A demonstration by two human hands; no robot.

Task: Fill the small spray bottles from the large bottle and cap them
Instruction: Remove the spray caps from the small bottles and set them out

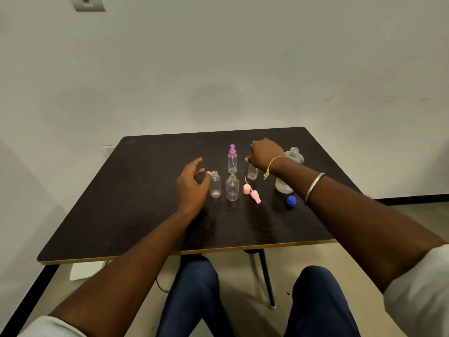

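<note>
Dark table [136, 215]: left hand [192, 188] open, empty, beside uncapped small bottle [215, 184]; light, tippy — grip mid-body; right hand [264, 154] grasp indeterminate.

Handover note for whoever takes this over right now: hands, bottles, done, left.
Left hand: open, beside an uncapped small bottle, not gripping.
Right hand: over another small bottle; grip hidden.
Large bottle: open, behind the right wrist; blue cap on the table.
Done: purple-capped bottle closed.
Left: middle bottle and the other two uncapped; pink sprayer lies loose. Fill levels unclear.
</note>
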